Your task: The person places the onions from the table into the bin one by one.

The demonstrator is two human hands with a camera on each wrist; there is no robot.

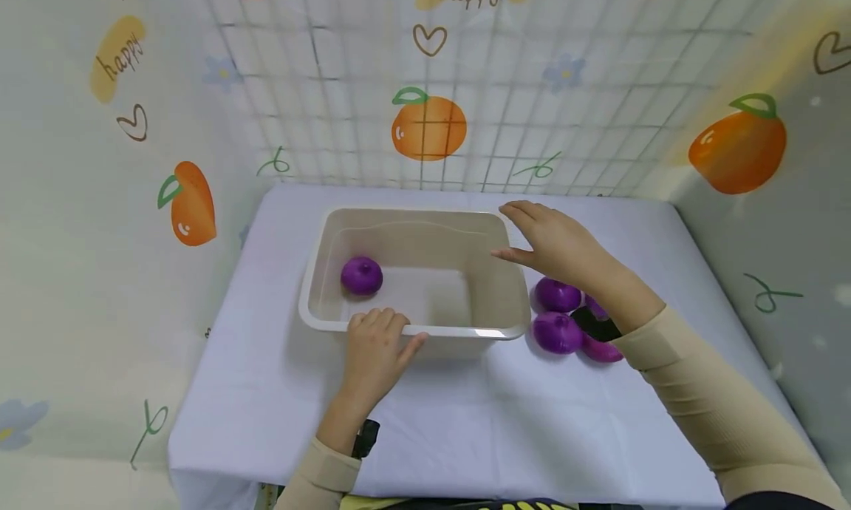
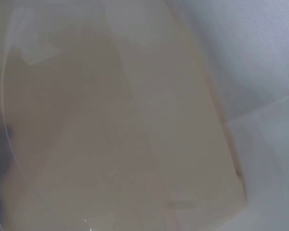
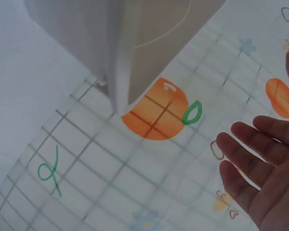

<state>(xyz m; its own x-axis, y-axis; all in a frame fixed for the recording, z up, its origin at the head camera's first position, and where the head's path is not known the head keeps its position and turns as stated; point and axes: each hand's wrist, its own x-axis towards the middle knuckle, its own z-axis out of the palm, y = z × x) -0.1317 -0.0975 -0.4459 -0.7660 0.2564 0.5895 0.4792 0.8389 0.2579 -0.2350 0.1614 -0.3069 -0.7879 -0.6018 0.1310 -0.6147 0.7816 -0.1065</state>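
Note:
A beige plastic bin (image 1: 415,332) stands on a white-covered table. One purple onion (image 1: 362,276) lies inside it, at the left. My left hand (image 1: 375,351) holds the near rim, its fingers over the edge and the thumb apart. The left wrist view shows mostly the bin's wall (image 2: 135,120). Above the bin's right end, my right hand (image 1: 558,244) hovers with spread fingers and holds nothing. In the right wrist view, that hand (image 3: 269,173) shows its palm beside the bin's corner (image 3: 120,72). Several purple onions (image 1: 557,332) lie right of the bin, partly hidden by my right wrist.
The white tablecloth (image 1: 425,436) covers the table. Behind it hangs a sheet printed with oranges (image 1: 428,128) over a wire grid (image 1: 505,148). Side panels close off the left and right. A black strap (image 1: 366,439) is on my left wrist.

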